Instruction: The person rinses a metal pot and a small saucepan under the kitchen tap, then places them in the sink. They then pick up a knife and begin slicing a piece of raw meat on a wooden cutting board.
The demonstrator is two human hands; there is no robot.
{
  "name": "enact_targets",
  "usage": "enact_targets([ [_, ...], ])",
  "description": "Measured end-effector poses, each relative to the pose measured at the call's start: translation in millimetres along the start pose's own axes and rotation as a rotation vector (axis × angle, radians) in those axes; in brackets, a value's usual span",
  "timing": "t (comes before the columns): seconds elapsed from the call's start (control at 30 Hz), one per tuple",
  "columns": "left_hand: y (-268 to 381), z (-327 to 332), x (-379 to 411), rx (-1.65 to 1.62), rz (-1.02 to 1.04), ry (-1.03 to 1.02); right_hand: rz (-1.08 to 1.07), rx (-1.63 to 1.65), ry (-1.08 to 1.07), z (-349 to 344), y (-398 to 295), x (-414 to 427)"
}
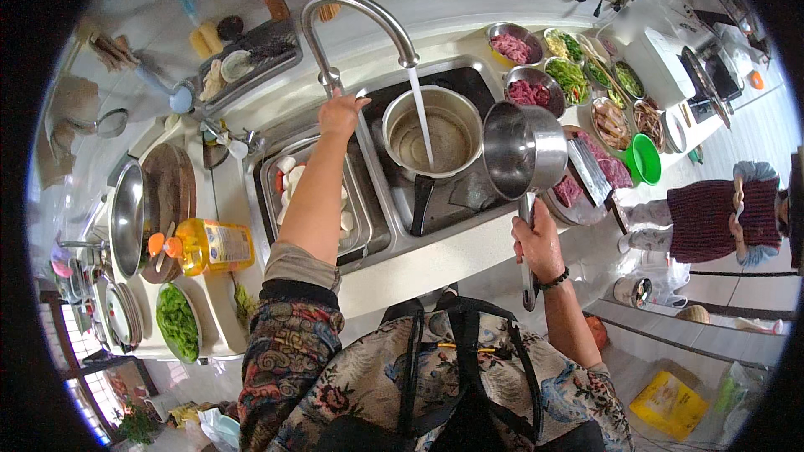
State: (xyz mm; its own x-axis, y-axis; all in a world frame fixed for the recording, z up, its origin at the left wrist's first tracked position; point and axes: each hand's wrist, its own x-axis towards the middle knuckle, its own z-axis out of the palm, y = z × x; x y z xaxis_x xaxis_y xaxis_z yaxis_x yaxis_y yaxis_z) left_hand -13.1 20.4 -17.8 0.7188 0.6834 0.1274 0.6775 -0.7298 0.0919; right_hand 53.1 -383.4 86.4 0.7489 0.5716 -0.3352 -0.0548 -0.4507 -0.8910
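Observation:
My left hand is at the base of the steel gooseneck faucet, its fingers closed around the lower part; the lever itself is hidden. Water streams from the spout into a metal pot with a black handle, standing in the right sink basin. Some water lies in the bottom of the pot. By its long metal handle, my right hand holds a steel saucepan tilted on its side, beside the pot and over the sink's right edge. The saucepan's visible inside looks bare.
A rack of white pieces sits in the left basin. On the right, a cleaver lies with raw meat on a cutting board, near several bowls of food. An orange-capped bottle stands left. Another person stands at right.

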Motion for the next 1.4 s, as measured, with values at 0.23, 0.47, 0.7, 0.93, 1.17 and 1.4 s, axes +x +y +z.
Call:
enact_targets([
  [0.23, -4, 15, 3, -0.1, 0.032, 0.075, -0.456, -0.526, 0.224, 0, 0, 3],
  [0.47, -1, 12, 3, -0.118, 0.032, 0.096, -0.599, -0.61, 0.23, 0, 1, 4],
  [0.7, -1, 3, 3, -0.084, 0.013, 0.021, -0.641, -0.753, 0.186, -7, 35, 13],
  [0.93, 1, -1, 1, -0.049, 0.01, 0.005, -0.464, -0.788, 0.066, -8, 63, 3],
  [1.17, -6, 6, 7, -0.088, -0.001, -0.075, -0.39, -0.786, -0.045, -7, 85, -13],
  [1.4, 6, -10, -2, 0.022, 0.047, -0.049, -0.336, -0.75, -0.176, -1, 86, -22],
])
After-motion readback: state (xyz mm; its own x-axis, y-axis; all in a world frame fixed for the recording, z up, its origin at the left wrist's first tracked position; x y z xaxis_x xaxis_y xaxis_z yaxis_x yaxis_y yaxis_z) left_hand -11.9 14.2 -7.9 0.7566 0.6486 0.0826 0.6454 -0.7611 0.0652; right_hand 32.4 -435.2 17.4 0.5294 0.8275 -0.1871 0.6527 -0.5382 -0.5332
